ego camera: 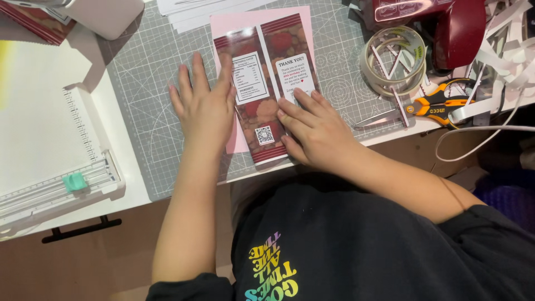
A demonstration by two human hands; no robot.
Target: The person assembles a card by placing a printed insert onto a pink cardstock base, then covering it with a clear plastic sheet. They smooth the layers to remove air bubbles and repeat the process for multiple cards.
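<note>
A dark red printed wrapper sheet (262, 83) with white label panels lies over a pink sheet (304, 33) on the grey cutting mat (156, 67). My left hand (203, 106) rests flat, fingers spread, on the wrapper's left edge and the mat. Pressing down on the wrapper's right panel near its lower edge is my right hand (312, 128), its fingers together and pointing left. Neither hand grips anything.
A white paper trimmer (56, 161) with a green slider sits at the left. Tape rolls (393, 58), orange-handled scissors (429, 106), a red tape dispenser (446, 22) and paper strips (507, 50) crowd the right. White sheets (195, 11) lie at the top.
</note>
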